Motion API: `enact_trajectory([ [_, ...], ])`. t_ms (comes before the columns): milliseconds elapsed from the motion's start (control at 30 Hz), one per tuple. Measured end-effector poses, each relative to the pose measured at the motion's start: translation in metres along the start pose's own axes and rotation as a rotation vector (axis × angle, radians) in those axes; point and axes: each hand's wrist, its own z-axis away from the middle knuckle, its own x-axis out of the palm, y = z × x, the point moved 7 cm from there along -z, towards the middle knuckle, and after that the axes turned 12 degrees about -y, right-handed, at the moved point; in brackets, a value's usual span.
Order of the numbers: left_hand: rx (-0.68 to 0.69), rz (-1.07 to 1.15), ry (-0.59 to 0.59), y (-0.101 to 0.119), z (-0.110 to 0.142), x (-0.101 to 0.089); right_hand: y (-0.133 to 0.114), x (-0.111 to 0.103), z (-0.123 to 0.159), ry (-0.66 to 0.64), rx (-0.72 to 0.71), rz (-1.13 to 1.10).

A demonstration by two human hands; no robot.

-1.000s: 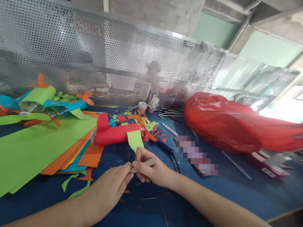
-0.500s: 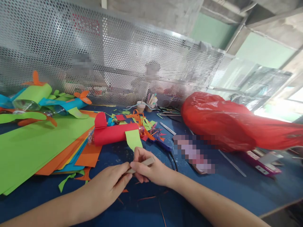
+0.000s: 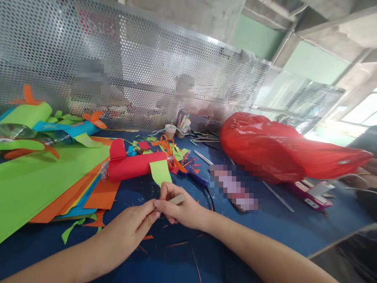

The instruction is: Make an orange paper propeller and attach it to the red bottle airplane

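Observation:
My left hand is closed, its thumb and fingers pinching the near end of a short, flat beige stick. My right hand grips the same stick, and the far end pokes out above its thumb. Fingers hide the stick's middle. Just beyond the hands lies a plastic bottle wrapped in red paper, with a red fin on top. A light green paper flap hangs from its side and reaches down to my right hand's knuckles.
Paper sheets and paper-covered bottles fill the left. Paper scraps, a blue tool with a black cord and cups stand beyond. A red plastic bag lies at right, above a magenta box; someone is partly visible there.
The view has turned slightly right, so the table things sit further left. Both hands keep hold of the stick. More of a person shows at the right edge beside the red bag.

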Motion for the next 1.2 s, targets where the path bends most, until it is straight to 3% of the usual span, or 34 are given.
enact_trajectory([
  [633, 0.006, 0.163, -0.154, 0.015, -0.005, -0.006, 0.003, 0.004, 0.000, 0.014, 0.003, -0.058],
  [900, -0.119, 0.245, -0.197, 0.003, -0.005, 0.001, -0.006, -0.005, 0.002, 0.040, 0.003, -0.032],
  [1000, -0.220, 0.131, -0.102, -0.004, -0.003, -0.009, -0.016, -0.025, 0.007, 0.164, -0.077, -0.039],
  [1100, -0.217, -0.112, 0.074, -0.003, -0.001, -0.032, -0.031, -0.045, 0.014, 0.304, -0.173, -0.006],
  [1200, -0.103, -0.468, 0.228, 0.005, 0.001, -0.054, -0.053, -0.050, 0.021, 0.377, -0.220, 0.365],
])
